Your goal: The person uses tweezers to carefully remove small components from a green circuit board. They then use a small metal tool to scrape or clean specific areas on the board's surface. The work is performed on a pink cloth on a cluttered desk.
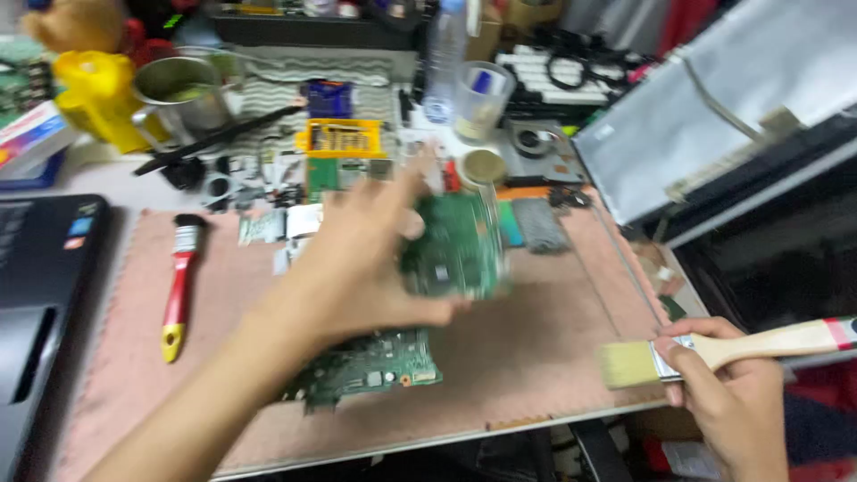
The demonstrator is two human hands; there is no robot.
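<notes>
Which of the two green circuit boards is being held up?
The upper circuit board, gripped in the left hand; the other board lies flat on the pink mat.

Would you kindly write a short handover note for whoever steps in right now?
Left hand: lifted over the pink mat, gripping a green circuit board; the picture is blurred there.
Right hand: holds a wooden-handled paintbrush at the mat's right edge, bristles pointing left, off the board.
A second green circuit board lies on the mat under the left forearm. A red-handled brush lies at the mat's left.
Done: one board picked up. Left: brush not yet touching it.
</notes>
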